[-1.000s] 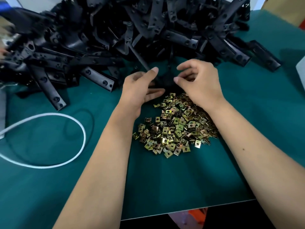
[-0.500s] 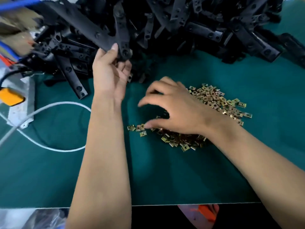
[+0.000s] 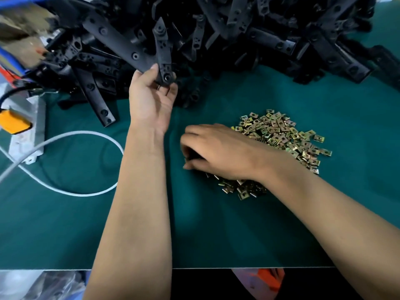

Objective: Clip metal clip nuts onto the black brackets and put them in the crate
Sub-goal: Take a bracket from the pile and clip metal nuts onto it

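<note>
A big heap of black brackets [image 3: 238, 35] fills the back of the green table. My left hand [image 3: 151, 98] grips the lower ends of two black brackets [image 3: 132, 50] lifted from the heap's front edge. A pile of brass-coloured clip nuts [image 3: 279, 133] lies on the mat at centre right. My right hand [image 3: 214, 150] lies palm down over the pile's left part, fingers curled down onto the nuts; whether it holds one is hidden. No crate is in view.
A white cable [image 3: 71, 165] loops across the left of the green mat [image 3: 324, 213]. A grey metal fixture [image 3: 32, 131] with an orange part [image 3: 13, 124] stands at the left edge. The table's front edge runs along the bottom.
My left hand has gone from the clip nut pile to the heap and lifted two brackets. My right hand has dropped onto the left of the nut pile. The view has shifted left.
</note>
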Motion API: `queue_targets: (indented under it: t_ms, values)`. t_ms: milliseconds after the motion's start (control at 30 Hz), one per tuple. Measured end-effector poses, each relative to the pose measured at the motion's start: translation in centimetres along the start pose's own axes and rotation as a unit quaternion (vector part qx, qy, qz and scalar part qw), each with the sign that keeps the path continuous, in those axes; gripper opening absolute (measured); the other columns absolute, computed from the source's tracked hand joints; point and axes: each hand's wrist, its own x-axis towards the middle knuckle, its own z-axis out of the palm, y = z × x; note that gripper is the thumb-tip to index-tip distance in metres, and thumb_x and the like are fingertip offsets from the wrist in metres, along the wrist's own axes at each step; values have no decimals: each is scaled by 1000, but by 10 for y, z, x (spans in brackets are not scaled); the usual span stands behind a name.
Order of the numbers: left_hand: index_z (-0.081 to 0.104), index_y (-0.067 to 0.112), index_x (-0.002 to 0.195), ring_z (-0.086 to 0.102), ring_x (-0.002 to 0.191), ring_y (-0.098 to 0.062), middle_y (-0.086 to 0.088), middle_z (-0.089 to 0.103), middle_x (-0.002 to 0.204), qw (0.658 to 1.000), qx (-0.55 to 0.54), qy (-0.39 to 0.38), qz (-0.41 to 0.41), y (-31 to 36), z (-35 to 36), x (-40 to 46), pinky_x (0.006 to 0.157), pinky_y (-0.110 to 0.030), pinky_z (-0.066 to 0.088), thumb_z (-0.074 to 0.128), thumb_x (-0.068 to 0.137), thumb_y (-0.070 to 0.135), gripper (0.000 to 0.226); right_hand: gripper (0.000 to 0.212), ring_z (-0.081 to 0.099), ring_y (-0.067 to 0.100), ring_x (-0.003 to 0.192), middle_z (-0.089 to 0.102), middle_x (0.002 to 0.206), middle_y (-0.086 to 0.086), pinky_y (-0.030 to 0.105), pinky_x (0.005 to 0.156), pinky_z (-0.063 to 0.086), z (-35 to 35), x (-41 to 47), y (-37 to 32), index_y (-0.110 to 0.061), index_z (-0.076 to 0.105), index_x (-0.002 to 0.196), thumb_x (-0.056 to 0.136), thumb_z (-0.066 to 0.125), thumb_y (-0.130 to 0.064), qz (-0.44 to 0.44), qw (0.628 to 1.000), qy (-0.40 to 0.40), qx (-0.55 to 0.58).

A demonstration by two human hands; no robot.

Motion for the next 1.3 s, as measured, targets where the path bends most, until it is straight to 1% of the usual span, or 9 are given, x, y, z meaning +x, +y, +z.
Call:
queue_targets:
  t_ms: [133, 267, 367, 433, 533, 767, 900, 1033, 1300]
  values:
    - [53, 14, 94, 65, 76, -19, -6, 66, 91, 999, 24, -41, -12, -11, 10, -7, 67, -27, 52, 61, 98, 2, 15, 23, 51, 9, 94, 53, 106, -11, 35, 91, 46, -12, -17, 26, -25, 61, 112, 100, 61, -45, 66, 998, 4, -17]
    - [57, 12, 104, 70, 79, -18, -2, 69, 89, 991, 73, -104, -33, -27, 22, -15, 72, -25, 55, 63, 96, -2, 17, 10, 57, 12, 89, 62, 98, -9, 40, 86, 51, -16, -24, 43, -23, 65, 99, 101, 58, -31, 108, 993, 45, 0]
    - [60, 13, 102, 74, 83, -19, 1, 73, 87, 983, 112, -138, -57, -36, 26, -20, 74, -23, 58, 65, 95, 0, 15, 9, 63, 7, 83, 69, 89, -11, 31, 81, 51, -15, -28, 54, -22, 70, 92, 97, 63, -23, 115, 986, 102, 70]
    - [62, 14, 102, 75, 84, -19, 2, 73, 87, 980, 116, -145, -73, -39, 27, -22, 74, -24, 58, 66, 95, 2, 14, 10, 67, 5, 79, 72, 82, -11, 22, 75, 50, -15, -29, 61, -20, 73, 90, 96, 65, -18, 144, 961, 180, 150]
    - [61, 13, 103, 75, 84, -20, 1, 72, 87, 979, 107, -150, -85, -42, 26, -21, 72, -24, 58, 66, 96, 4, 13, 11, 71, 7, 72, 76, 79, -2, 24, 72, 56, -15, -30, 70, -13, 76, 94, 98, 66, -11, 185, 901, 268, 287]
    - [61, 12, 106, 74, 86, -19, -2, 72, 92, 974, 116, -155, -115, -50, 29, -23, 73, -27, 58, 72, 91, 3, 20, 8, 65, 12, 64, 76, 74, 3, 22, 63, 54, -17, -31, 77, -12, 76, 94, 98, 69, -13, 190, 812, 364, 415]
    - [59, 9, 112, 73, 94, -18, -4, 74, 99, 970, 149, -169, -94, -58, 33, -25, 81, -29, 58, 75, 86, -5, 33, 7, 67, 12, 66, 74, 71, -1, 23, 64, 53, -16, -30, 78, -16, 77, 92, 96, 72, -20, 204, 814, 397, 372]
    - [57, 8, 116, 73, 102, -28, -11, 74, 106, 957, 226, -174, -44, -63, 36, -27, 83, -34, 60, 79, 77, -14, 50, 12, 69, 6, 69, 75, 75, -11, 19, 68, 54, -16, -31, 79, -22, 78, 95, 95, 71, -12, 214, 821, 396, 352]
    - [57, -1, 121, 70, 108, -37, -20, 72, 109, 949, 286, -135, 6, -71, 33, -23, 93, -44, 59, 78, 72, -19, 56, 20, 73, 8, 72, 77, 81, -6, 24, 74, 59, -16, -31, 79, -26, 77, 94, 90, 74, -6, 241, 825, 378, 344]
